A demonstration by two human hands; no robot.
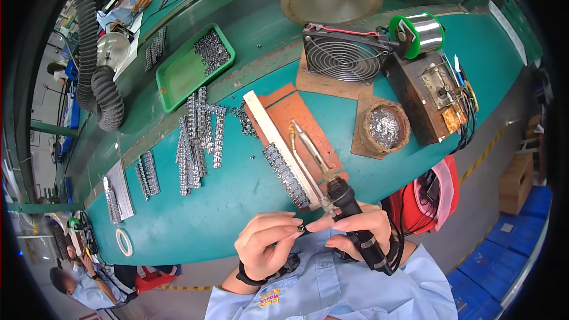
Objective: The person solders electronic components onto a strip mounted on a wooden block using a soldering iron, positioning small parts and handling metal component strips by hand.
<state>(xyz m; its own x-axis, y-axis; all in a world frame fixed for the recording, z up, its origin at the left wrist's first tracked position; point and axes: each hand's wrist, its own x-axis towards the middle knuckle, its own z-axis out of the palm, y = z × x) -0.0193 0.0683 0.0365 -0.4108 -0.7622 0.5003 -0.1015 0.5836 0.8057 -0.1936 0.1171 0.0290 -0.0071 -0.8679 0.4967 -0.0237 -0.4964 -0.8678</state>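
Observation:
My left hand (265, 244) is closed in a pinch on a small dark component (301, 229) in front of my chest. My right hand (368, 223) grips the black handle of a soldering iron (342, 197), whose metal tip points away from me over a brown board. Its forefinger reaches left and seems to touch the same component. Just beyond my hands, a row of small metal parts (285, 176) lines the left side of a pale wooden strip (269, 137) on the brown board (305, 127). Small loose parts (244, 121) lie by the strip's far end.
Strips of metal parts (192, 148) lie left on the green table, below a green tray (166, 92) of small parts. Beyond stand a fan (344, 59), a solder spool (425, 34), a round pot (385, 129) and a metal box (424, 98). A fume funnel (331, 0) hangs above.

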